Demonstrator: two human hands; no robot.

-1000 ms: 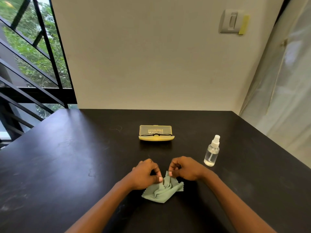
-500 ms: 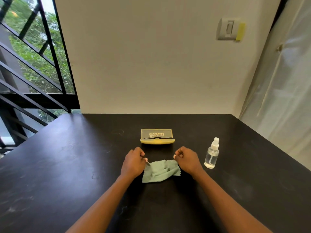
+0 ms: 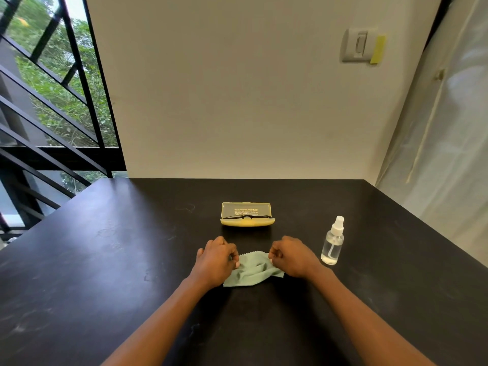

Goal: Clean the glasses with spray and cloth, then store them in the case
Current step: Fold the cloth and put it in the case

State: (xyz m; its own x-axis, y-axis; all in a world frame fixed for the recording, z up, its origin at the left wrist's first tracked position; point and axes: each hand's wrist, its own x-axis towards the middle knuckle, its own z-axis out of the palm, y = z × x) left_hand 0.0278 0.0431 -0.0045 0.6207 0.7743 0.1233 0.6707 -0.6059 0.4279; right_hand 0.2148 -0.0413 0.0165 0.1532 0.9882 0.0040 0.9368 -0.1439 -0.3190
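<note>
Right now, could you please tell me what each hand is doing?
Left hand: fingers pinch the green cloth at its left edge.
Right hand: fingers pinch the cloth's right edge.

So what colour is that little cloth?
Pale sage green with zigzag-cut edges, the cloth shows best in the head view.

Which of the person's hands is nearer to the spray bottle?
The right. The right hand pinches the cloth just left of the spray bottle; the left hand pinches the cloth's far side, farther from the bottle.
</note>
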